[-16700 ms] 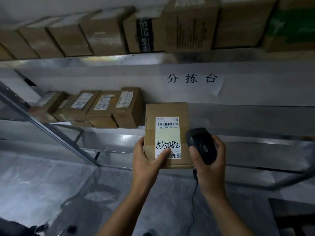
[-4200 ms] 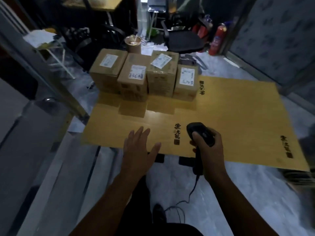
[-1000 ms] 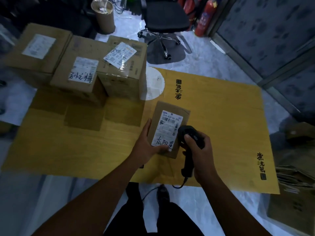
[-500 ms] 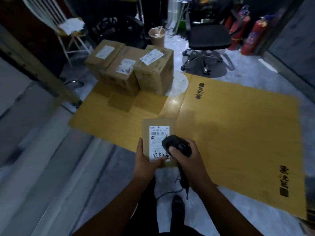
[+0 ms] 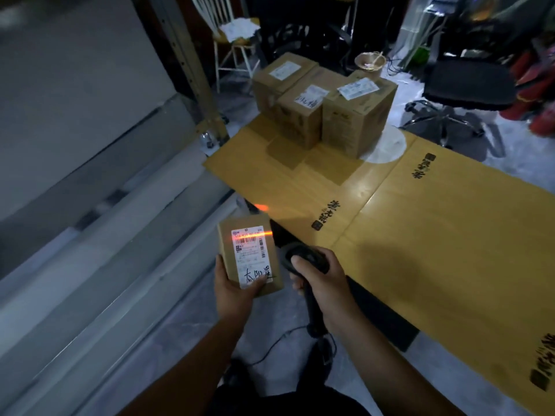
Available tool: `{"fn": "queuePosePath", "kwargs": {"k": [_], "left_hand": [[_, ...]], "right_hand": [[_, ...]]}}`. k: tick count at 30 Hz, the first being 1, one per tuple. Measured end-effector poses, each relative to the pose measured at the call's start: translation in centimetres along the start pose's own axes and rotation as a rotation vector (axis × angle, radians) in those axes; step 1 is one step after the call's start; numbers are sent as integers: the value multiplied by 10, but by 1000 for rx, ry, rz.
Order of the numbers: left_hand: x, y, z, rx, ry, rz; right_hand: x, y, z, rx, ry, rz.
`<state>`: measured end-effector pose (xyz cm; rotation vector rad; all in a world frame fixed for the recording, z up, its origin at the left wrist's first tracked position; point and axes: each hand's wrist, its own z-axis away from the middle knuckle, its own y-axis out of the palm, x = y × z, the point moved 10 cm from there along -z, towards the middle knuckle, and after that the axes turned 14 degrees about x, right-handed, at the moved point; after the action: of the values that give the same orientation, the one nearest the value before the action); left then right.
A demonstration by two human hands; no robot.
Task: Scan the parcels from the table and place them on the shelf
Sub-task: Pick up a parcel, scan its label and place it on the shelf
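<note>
My left hand (image 5: pixel 235 288) grips a small brown parcel (image 5: pixel 228 250) by its lower end, label up, held off the table's near-left edge. An orange scan line crosses the barcode at the top of its white label (image 5: pixel 251 253). My right hand (image 5: pixel 319 279) grips a black corded handheld scanner (image 5: pixel 301 258) just right of the parcel, its head pointing at the label. Three larger cardboard parcels (image 5: pixel 322 106) with white labels stand together at the far left corner of the yellow table (image 5: pixel 420 235).
A grey metal shelf frame with an upright post (image 5: pixel 192 70) runs along my left. Behind the table stand a white chair (image 5: pixel 234 49), a black office chair (image 5: pixel 468 88), a bin (image 5: pixel 370 63) and red fire extinguishers (image 5: pixel 540 94). The scanner's cable hangs to the floor.
The parcel has been lifted off the table and drawn toward me. The view has turned left toward the shelf, and the scanner's orange line now lies on the label.
</note>
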<state>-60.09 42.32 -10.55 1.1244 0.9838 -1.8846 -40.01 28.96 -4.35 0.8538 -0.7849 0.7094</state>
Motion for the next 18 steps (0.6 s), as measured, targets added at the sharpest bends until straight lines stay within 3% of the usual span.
{"fn": "queuePosePath", "kwargs": {"k": [8,18], "left_hand": [[17,-77,43,-84,42,55],[38,-189,135,-76,71,417]], "right_hand": [[-33,76,14,87,41,40],[-66,206,60,116,-65,245]]}}
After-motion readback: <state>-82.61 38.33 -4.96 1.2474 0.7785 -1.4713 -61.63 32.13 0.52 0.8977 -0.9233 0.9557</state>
